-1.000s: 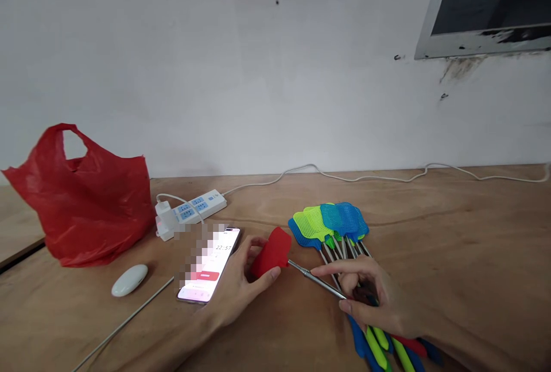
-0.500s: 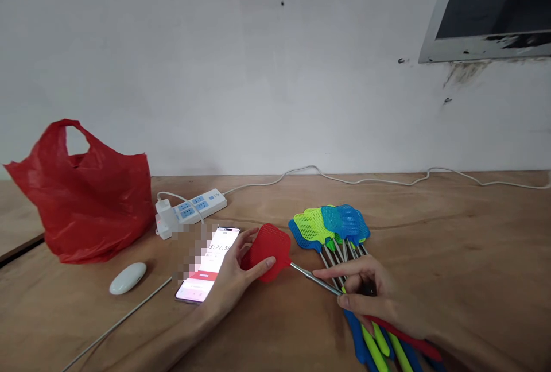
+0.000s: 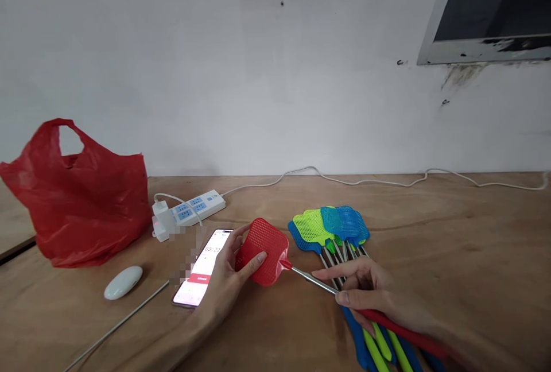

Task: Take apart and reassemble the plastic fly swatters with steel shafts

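Observation:
A red fly swatter (image 3: pixel 269 251) with a meshed square head and a metal rod is held between both hands. My left hand (image 3: pixel 235 268) grips the head, its thumb lying on the mesh and the other fingers behind it. My right hand (image 3: pixel 365 289) is closed around the metal rod near the red handle, index finger stretched along the rod. Under and beyond my right hand lies a pile of blue and yellow-green fly swatters (image 3: pixel 310 227), heads pointing away and handles toward me. My right hand and forearm hide part of their rods and handles.
A lit phone (image 3: pixel 202 274) lies just left of my left hand. Farther left are a white oval case (image 3: pixel 123 282), a red plastic bag (image 3: pixel 90 205) and a white power strip (image 3: pixel 200 206). A thin cable (image 3: pixel 365 181) runs along the wall.
The red swatter's head has shifted slightly left and tilted, showing more of its mesh face. Both hands keep their hold. The whole view has drifted a little.

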`<state>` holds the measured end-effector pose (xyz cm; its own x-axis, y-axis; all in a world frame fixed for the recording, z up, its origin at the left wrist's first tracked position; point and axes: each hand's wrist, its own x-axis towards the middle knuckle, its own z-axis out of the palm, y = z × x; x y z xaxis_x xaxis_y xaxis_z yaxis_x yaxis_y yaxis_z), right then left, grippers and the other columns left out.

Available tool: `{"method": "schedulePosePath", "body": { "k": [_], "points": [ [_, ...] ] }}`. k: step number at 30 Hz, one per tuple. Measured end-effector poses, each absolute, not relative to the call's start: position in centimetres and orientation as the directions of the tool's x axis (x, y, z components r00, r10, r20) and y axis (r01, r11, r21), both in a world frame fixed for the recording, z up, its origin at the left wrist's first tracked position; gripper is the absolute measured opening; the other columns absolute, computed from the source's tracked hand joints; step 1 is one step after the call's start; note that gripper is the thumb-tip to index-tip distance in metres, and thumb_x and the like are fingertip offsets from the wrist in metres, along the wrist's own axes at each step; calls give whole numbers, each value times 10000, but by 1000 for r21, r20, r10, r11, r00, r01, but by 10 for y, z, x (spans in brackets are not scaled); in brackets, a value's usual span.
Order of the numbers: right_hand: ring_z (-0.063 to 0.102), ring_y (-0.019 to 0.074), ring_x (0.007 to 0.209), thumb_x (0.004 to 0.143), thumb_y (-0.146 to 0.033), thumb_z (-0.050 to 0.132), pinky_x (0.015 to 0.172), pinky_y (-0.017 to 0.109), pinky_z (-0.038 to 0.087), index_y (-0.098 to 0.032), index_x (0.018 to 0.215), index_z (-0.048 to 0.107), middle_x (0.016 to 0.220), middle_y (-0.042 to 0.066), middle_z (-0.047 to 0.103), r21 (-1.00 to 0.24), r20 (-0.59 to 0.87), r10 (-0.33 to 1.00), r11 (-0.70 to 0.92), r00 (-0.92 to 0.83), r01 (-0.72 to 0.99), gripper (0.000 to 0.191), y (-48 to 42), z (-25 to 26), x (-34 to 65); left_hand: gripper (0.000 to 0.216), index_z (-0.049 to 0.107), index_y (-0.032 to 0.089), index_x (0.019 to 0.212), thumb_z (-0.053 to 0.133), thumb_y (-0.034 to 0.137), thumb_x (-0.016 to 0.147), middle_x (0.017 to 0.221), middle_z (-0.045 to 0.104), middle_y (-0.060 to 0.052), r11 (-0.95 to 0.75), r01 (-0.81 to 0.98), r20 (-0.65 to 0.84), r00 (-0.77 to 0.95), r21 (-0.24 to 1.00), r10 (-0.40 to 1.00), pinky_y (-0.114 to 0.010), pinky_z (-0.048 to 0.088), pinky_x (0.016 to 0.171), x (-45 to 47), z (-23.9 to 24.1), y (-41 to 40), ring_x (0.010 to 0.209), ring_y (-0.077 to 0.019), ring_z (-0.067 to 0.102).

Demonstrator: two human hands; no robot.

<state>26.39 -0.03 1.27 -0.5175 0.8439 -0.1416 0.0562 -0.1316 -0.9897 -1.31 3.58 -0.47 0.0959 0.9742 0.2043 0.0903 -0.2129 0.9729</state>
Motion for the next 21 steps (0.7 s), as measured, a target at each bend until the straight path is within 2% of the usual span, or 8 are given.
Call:
{"method": "schedulePosePath", "body": {
  "k": [6,15,18,21],
  "points": [
    [448,99,343,801,-490,689,421,224,357,-164,1233,689,439,-54,572,-992,-124,864,-96,-488,80,541,-9,6,257,591,438,229,1363,692,435,871,1323,630,-120,-216,85,205,125,973,971,-436,575,913,-12,-5,32,1189,-313,624],
    [401,84,334,814,-491,672,419,213,312,-139,1266,661,417,-64,543,-991,-126,873,-91,-471,96,573,-12,7,255,614,382,252,1419,681,390,901,1374,590,-113,-266,66,254,149,962,956,-437,531,975,-10,-2,28,1219,-296,598],
    [424,96,333,812,-512,663,417,216,331,-146,1289,636,416,-73,539,-988,-147,871,-103,-468,118,602,-11,6,253,628,367,260,1449,655,409,911,1400,568,-110,-277,111,259,153,955,954,-441,513,1001,-10,-2,29,1257,-301,568],
    [463,115,347,816,-533,651,423,223,341,-148,1277,622,426,-70,558,-983,-151,890,-92,-430,156,602,-8,5,252,651,333,294,1495,621,422,926,1489,475,-93,-306,252,269,170,918,948,-455,440,1090,-11,-7,31,1359,-292,467]
  ]
}}
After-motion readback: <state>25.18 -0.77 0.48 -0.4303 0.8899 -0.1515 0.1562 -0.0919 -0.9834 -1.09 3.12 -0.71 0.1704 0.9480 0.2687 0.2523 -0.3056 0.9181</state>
